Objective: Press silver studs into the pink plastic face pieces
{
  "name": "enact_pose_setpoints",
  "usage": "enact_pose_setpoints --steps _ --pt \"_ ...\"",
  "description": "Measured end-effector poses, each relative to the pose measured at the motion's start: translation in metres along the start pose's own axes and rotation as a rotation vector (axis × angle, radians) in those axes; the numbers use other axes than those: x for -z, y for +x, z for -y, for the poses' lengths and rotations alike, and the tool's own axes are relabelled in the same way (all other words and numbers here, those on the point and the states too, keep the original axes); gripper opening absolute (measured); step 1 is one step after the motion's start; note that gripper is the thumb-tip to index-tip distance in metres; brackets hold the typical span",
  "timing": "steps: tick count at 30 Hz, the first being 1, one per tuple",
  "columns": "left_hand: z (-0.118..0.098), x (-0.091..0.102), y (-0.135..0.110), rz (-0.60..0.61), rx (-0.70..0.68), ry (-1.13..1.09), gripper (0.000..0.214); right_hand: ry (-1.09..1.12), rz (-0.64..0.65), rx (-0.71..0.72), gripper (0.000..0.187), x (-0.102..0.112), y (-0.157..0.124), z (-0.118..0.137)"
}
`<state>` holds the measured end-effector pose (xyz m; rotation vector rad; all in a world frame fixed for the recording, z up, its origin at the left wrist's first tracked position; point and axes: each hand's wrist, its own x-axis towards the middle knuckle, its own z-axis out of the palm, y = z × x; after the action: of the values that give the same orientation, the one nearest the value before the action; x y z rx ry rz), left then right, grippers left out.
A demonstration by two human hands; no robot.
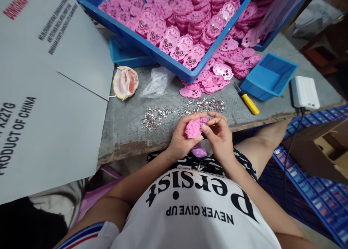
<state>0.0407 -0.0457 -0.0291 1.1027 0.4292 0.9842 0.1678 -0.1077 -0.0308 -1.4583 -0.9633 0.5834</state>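
Just over the bench's front edge, my left hand (181,135) is closed round a pink plastic part (193,128) with small holes. At the part's right end, my right hand (219,133) has its thumb and fingers pinched against it. Whether a small metal piece sits under those fingertips cannot be made out. Right behind my hands lie two loose heaps of small shiny metal pieces, a left heap (154,117) and a right heap (203,105). Pink parts (213,78) like the held one are piled beyond them.
A large blue bin (187,74) holds stacked pink parts, several with metal pieces fitted. A yellow-handled screwdriver (249,103), a small blue tray (268,78) and a white power box (305,93) lie right. Left are a clear plastic bag (157,82), a peeled fruit (125,82) and a grey carton (54,96).
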Motion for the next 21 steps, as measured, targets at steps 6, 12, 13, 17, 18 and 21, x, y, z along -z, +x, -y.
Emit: enact_pose_setpoints --steps 6,12,13,17,18,21 --pt "0.002 0.001 -0.002 -0.089 0.103 -0.117 0.063 0.299 0.065 -0.091 0.018 -0.007 0.001 -0.01" --pt "-0.016 0.006 0.005 -0.18 0.368 -0.36 0.068 0.263 0.04 -0.166 0.025 -0.006 0.002 -0.011" --pt "-0.018 0.008 0.006 -0.177 0.382 -0.379 0.069 0.267 0.031 -0.176 0.026 -0.007 0.003 -0.01" --pt "-0.021 0.015 0.01 -0.158 0.386 -0.412 0.072 0.324 0.011 -0.204 0.028 -0.01 0.006 -0.005" --pt "-0.022 0.016 0.01 -0.158 0.379 -0.407 0.071 0.332 0.012 -0.211 0.029 -0.012 0.007 -0.004" --pt "-0.024 0.02 0.011 -0.17 0.362 -0.379 0.067 0.319 0.017 -0.22 0.029 -0.015 0.01 -0.002"
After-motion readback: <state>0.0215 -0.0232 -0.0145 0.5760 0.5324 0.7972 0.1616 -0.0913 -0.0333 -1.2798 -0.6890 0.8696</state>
